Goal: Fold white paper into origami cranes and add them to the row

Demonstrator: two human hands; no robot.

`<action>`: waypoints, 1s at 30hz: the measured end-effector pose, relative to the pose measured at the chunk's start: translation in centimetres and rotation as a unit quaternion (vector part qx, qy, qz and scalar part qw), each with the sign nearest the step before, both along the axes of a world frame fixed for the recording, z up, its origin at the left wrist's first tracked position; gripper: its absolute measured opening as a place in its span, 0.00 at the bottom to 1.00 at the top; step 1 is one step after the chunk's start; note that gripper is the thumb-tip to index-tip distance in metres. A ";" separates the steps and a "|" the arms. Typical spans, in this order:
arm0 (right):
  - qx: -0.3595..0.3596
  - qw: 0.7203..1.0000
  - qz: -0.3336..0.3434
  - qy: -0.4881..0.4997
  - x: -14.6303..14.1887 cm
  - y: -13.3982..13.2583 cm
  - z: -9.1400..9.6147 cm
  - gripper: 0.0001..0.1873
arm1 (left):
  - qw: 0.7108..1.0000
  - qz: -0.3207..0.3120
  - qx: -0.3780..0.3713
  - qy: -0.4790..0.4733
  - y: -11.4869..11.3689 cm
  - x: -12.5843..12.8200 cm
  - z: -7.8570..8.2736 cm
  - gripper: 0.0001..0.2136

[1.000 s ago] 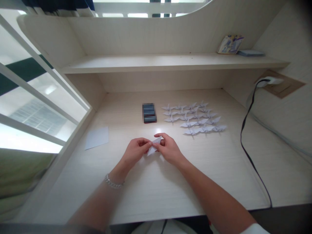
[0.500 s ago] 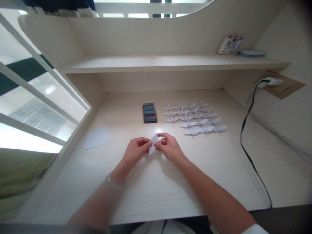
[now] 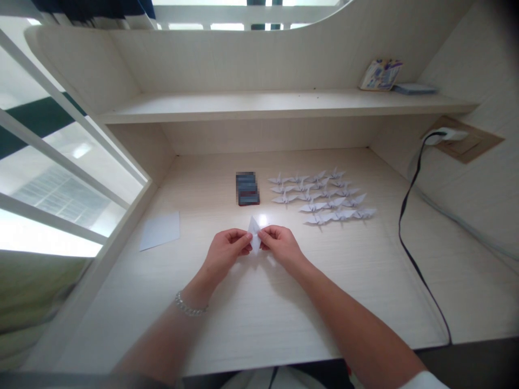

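"Why pinch the paper from both sides?"

"Probably to steady its folds: left hand and right hand each nip it, thumb against fingers, over the pale worktop's middle."

"And the cranes?"

"Rowed toward the back right corner, likely for safety. A sheet lies near the left edge; a shelf spans the back."

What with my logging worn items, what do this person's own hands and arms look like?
The left hand is ungloved, with a silver-coloured chain bracelet at its wrist. The right hand is ungloved too, with no bracelet; a whitish sleeve shows farther up that arm, by the picture's lower edge. No left sleeve is in view.
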State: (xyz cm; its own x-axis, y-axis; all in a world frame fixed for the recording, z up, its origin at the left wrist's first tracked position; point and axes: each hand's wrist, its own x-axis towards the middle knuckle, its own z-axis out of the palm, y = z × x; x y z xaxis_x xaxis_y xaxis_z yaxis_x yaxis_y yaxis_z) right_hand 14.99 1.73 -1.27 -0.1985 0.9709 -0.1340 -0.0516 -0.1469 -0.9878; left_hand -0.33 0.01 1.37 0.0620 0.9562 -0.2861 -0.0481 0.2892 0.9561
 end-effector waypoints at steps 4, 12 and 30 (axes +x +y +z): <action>0.018 0.999 0.005 -0.037 0.1 -0.1 0.0 0.14 | 1.000 -0.028 0.001 0.003 0.0 -0.1 0.0 0.12; 0.023 0.998 0.021 -0.054 0.3 -0.2 0.4 0.13 | 0.996 -0.052 0.048 0.061 -0.1 0.3 0.0 0.12; 0.015 1.000 0.000 0.021 0.0 -0.1 0.2 0.15 | 0.999 -0.038 0.027 0.007 -0.2 0.5 -0.5 0.13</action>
